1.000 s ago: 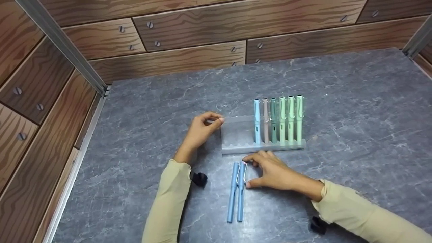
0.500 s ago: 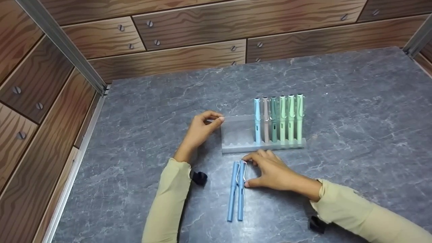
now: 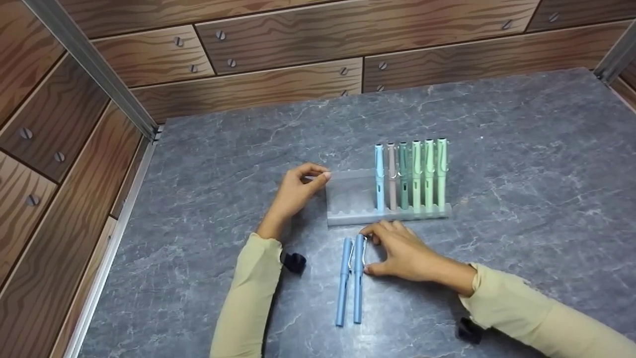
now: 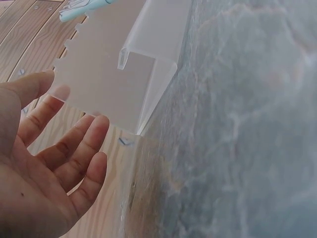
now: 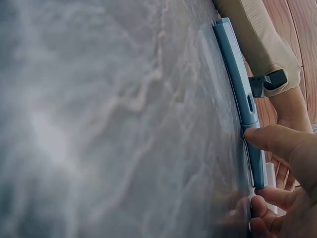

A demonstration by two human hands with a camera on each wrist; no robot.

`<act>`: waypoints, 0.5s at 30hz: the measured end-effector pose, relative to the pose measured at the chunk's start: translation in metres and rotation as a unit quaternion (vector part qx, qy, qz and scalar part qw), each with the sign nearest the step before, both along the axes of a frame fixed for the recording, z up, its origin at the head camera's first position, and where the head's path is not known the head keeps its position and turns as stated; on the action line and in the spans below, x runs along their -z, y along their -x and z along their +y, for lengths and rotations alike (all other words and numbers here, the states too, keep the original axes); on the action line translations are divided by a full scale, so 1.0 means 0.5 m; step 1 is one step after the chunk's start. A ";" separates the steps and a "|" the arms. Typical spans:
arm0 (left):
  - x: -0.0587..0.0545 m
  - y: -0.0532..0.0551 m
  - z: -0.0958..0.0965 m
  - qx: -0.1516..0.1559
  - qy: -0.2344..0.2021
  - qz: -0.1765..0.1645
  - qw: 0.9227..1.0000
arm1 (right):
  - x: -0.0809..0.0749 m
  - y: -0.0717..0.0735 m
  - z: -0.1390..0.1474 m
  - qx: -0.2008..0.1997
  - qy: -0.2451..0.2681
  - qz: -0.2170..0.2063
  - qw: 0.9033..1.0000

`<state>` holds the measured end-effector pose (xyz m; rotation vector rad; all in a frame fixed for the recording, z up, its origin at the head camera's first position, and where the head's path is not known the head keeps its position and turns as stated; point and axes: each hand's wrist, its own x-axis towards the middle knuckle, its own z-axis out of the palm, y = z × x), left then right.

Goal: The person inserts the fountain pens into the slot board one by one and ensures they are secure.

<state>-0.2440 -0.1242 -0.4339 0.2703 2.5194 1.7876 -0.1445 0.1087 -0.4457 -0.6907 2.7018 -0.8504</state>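
In the head view, two blue pens lie side by side on the table in front of a clear pen rack (image 3: 350, 196). My right hand (image 3: 402, 251) holds the right blue pen (image 3: 358, 283), index finger at its cap end and thumb on its side by the clip. The right wrist view shows the thumb against this pen near mid-length. Just left of it lies the other blue pen (image 3: 342, 286), slightly apart. My left hand (image 3: 293, 191) pinches the rack's upper left corner between thumb and index finger; in the left wrist view its other fingers are loosely bent.
Several pens stand in the rack's right part: a light blue pen (image 3: 379, 176), a brownish pen (image 3: 392, 176), a dark green pen (image 3: 403, 176) and light green pens (image 3: 429, 174). The rack's left slots hold no pens. Wood-patterned walls (image 3: 278, 40) border the grey table (image 3: 526, 209).
The right blue pen has shifted slightly right and away from me with my right hand, widening the gap to the other pen. My left hand stays on the rack corner.
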 end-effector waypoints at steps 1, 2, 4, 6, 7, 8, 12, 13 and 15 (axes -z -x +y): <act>0.000 0.000 0.000 0.000 0.000 0.001 1.000 | -0.001 0.000 0.002 0.000 0.000 -0.003 1.000; 0.001 0.001 0.001 0.001 0.000 0.003 1.000 | -0.003 0.000 0.004 -0.001 0.001 -0.006 1.000; 0.000 0.001 0.001 0.002 -0.001 0.003 1.000 | -0.006 0.001 0.009 -0.001 0.005 -0.014 1.000; -0.001 0.001 0.002 0.000 -0.001 0.004 1.000 | -0.009 0.003 0.014 -0.006 0.013 -0.019 1.000; -0.001 0.001 0.002 0.000 -0.001 0.004 1.000 | -0.010 0.004 0.017 -0.009 0.019 -0.022 1.000; -0.002 0.001 0.001 -0.001 -0.002 0.003 1.000 | -0.010 0.005 0.020 -0.013 0.025 -0.024 0.999; -0.002 0.000 0.000 -0.003 -0.001 -0.001 1.000 | -0.012 0.009 0.029 -0.032 0.060 -0.031 0.997; -0.002 0.000 -0.001 -0.003 0.000 -0.002 1.000 | -0.013 0.010 0.031 -0.036 0.071 -0.034 0.996; -0.002 0.000 -0.001 -0.003 0.003 -0.002 1.000 | -0.014 0.011 0.035 -0.045 0.092 -0.044 0.994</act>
